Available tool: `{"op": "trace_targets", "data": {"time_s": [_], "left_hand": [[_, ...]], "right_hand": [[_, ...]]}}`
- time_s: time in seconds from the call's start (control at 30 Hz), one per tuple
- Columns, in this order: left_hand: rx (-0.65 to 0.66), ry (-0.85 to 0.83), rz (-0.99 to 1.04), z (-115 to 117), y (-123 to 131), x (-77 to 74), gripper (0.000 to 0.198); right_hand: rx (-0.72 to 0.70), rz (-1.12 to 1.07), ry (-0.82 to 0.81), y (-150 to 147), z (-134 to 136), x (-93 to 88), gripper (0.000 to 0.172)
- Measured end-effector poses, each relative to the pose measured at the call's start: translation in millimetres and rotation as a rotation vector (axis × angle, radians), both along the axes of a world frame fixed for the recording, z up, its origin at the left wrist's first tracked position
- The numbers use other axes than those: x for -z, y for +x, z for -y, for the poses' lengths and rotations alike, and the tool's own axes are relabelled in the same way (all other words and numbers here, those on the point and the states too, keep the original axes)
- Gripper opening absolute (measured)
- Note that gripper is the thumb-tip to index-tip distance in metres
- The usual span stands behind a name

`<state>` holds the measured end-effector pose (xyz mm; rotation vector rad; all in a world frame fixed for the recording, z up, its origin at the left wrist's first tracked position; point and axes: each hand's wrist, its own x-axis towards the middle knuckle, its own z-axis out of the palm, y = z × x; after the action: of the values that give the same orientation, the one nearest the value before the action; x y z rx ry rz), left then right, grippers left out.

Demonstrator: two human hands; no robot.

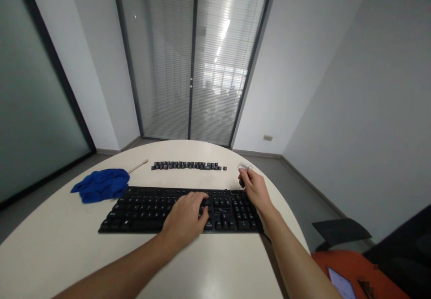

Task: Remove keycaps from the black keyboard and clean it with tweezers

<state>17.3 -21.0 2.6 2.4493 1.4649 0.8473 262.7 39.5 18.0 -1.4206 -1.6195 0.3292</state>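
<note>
Keyboard (144, 207) on worktop (222, 267), long axis left-right, spacebar edge toward wearer, numpad end right. Left hand (184, 216) on its right-of-centre keys, thumb and fingers apart. Right hand (256, 189) by far right corner, fingers clamped on small dark item (241, 182), unidentifiable. Beyond: loose keycaps (183, 165), lined up roughly parallel.

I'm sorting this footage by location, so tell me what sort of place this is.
Probably a small office or meeting room: there are glass panels with blinds, a round-edged table and a chair with an orange seat.
</note>
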Motion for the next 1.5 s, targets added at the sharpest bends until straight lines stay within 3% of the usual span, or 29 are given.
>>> {"op": "trace_targets", "data": {"time_s": [1.5], "left_hand": [[0.0,-0.013,-0.001,-0.6,-0.5,1.8,0.025]], "right_hand": [[-0.007,0.112,0.022,-8.6,3.3,-3.7,0.052]]}}
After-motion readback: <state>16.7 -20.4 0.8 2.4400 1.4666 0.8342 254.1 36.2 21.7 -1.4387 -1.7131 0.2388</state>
